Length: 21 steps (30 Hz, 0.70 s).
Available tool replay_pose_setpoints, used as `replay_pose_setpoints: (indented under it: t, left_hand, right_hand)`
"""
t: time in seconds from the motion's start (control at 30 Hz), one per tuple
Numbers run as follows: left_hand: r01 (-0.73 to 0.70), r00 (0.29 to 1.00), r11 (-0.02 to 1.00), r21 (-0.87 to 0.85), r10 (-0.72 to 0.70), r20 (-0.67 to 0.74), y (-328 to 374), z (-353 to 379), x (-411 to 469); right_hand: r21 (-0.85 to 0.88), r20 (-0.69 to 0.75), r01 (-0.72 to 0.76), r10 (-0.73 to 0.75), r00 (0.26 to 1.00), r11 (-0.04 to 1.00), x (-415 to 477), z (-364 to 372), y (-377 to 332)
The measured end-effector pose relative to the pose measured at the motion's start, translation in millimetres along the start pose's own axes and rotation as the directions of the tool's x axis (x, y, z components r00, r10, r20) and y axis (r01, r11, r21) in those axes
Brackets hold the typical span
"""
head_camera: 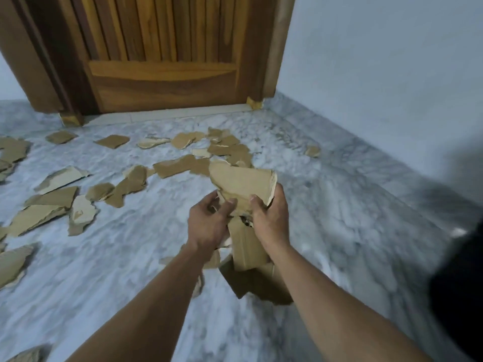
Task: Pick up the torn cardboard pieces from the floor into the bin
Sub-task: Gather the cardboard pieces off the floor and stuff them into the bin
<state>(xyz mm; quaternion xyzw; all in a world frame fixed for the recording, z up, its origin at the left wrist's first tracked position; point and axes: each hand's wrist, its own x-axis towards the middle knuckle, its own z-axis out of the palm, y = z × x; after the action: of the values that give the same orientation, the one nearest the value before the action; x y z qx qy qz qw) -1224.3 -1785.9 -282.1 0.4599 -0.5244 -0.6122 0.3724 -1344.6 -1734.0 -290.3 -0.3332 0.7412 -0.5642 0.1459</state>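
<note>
Marble floor (326, 205), grey-veined and pale, runs to a wooden door (162, 61) at the far side and a plain wall (392, 61) on the right. Fingers of both hands are curled shut around one bundle of torn cardboard (241, 184), thumbs pressed on its near face. The left hand (209, 223) pinches the bundle's lower left edge; the right hand (269, 220) wraps its right side, fingertips hooked over the top sheets. Below the hands a longer strip (245, 246) hangs down from the bundle, and a darker sheet (258, 283) shows under it, though whether that one is held or lies on the floor cannot be told. Both forearms reach forward and converge, wrists nearly level, palms turned inward.

Many loose pieces (52, 199) are scattered across the floor to the left and far middle. A dark shape (460, 283) at the near right edge may be the bin, too blurred to be sure.

To carry well, the person should squeeze the stack flat, tuck the hanging strip in, and keep both hands beneath the load so nothing slips out.
</note>
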Motion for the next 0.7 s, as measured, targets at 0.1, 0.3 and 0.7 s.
replay_pose_setpoints:
  t: [0.1,0.3,0.7]
  left_hand:
    - [-0.104,0.992,0.995,-0.007,0.104,0.076,43,53,-22]
    - [-0.192,0.924,0.962,-0.193,0.244,0.296,127,173,-78]
    - [-0.367,0.744,0.901,-0.233,0.435,0.508,186,411,-182]
  right_hand:
    - [-0.029,-0.120,0.044,-0.047,0.992,0.999,11,-68,-29]
    - [-0.124,-0.318,0.152,-0.185,0.930,0.981,25,-226,-97]
    - [-0.227,-0.638,0.235,-0.327,0.697,0.945,21,-490,-97]
